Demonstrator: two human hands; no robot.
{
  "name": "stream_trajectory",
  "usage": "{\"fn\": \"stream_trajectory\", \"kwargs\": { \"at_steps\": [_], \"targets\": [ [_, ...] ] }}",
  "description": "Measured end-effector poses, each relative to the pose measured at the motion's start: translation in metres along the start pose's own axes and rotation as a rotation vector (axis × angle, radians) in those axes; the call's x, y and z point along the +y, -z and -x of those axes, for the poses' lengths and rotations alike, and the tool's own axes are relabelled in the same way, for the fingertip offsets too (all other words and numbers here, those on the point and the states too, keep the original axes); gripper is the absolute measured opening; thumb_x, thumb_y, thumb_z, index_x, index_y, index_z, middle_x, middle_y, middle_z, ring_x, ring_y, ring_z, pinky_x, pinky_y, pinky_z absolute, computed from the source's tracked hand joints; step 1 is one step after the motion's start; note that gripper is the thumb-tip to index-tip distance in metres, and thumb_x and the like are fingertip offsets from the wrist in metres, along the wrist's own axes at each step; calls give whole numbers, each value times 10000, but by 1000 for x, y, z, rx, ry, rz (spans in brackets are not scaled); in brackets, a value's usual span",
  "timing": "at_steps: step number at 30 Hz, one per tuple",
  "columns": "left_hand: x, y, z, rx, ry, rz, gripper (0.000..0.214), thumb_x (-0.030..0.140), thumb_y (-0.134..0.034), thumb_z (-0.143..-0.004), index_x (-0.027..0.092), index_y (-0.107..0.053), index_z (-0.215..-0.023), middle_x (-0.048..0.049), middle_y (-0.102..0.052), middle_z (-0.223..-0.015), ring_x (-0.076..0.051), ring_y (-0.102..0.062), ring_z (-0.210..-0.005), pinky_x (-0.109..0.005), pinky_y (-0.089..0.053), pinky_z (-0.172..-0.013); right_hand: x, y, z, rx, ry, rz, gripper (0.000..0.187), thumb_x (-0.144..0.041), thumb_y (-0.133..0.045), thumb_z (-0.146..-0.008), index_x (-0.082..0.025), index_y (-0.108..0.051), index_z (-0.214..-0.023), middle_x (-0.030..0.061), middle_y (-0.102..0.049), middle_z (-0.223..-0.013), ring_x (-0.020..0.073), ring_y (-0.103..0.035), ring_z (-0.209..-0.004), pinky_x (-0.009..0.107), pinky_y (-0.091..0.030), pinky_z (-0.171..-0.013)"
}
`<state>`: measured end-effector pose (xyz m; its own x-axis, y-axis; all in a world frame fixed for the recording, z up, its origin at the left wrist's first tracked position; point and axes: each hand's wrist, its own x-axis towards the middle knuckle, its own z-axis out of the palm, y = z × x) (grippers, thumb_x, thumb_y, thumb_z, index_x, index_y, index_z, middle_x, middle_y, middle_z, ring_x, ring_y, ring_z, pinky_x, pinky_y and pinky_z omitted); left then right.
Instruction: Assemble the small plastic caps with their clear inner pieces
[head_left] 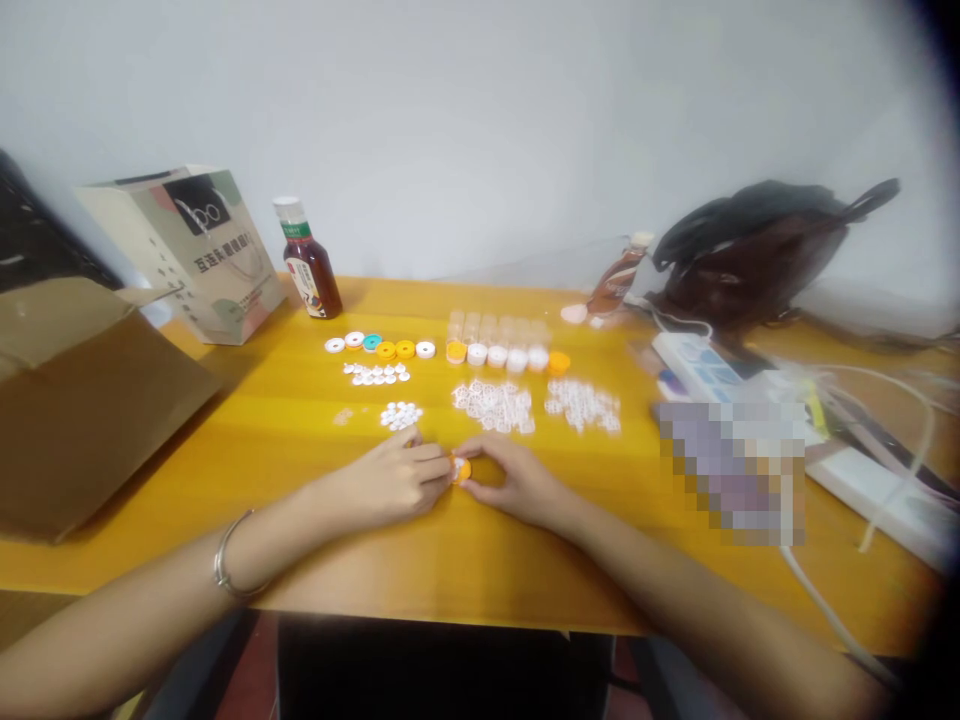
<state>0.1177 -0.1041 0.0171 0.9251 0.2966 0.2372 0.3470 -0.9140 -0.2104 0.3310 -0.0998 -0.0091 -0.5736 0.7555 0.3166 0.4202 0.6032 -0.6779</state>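
Left hand (pixel 409 475): fingers curled in close, nipping the left side of a small orange cap (pixel 464 469); thumb's placing can't be told. Cap sits between both hands, over the near part of the table (pixel 525 570). Step, as judged: two-handed fingertip work on it; next move would call for a light, steady pinch. Looks orange, whitish patch toward left, detail blurred. Right hand (pixel 517 480): thumb and forefinger bowed in a C, tips closed on cap's right side.
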Motion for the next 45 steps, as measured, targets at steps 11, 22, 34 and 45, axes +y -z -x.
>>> {"fn": "stream_trajectory", "kwargs": {
  "at_steps": [11, 22, 34, 45],
  "targets": [
    [-3, 1, -7, -37, 44, 178, 216, 163, -389, -879, 153, -596, -817, -53, -607, -842, -160, -506, -779, -302, -383, -700, 2, 1, 0, -14, 14, -14, 246, -163, -591, -727, -203, -561, -968, 50, -639, -948, 179, -594, -904, 343, -471, -822],
    [-12, -6, -1, 5, 84, 448, 163, 176, -427, -866, 164, -584, -909, -57, -602, -844, -150, -517, -815, -291, -432, -733, 5, 0, 0, -30, 10, -77, 279, -179, -597, -731, -197, -536, -1002, 58, -628, -969, 175, -594, -918, 342, -470, -838],
    [-10, -11, -6, 30, 42, 481, 156, 168, -405, -882, 150, -554, -927, -67, -596, -840, -155, -497, -821, -274, -440, -730, 2, 2, -1, -57, 64, -33, 262, -175, -601, -718, -207, -541, -971, 36, -632, -928, 167, -584, -861, 321, -458, -804],
    [-13, -18, -1, 140, 82, 597, 126, 166, -471, -857, 169, -577, -924, -62, -596, -824, -135, -523, -791, -268, -444, -700, 1, 1, 0, -28, 33, -71, 249, -180, -578, -743, -204, -519, -984, 42, -619, -935, 159, -584, -863, 317, -471, -806]
  ]
}}
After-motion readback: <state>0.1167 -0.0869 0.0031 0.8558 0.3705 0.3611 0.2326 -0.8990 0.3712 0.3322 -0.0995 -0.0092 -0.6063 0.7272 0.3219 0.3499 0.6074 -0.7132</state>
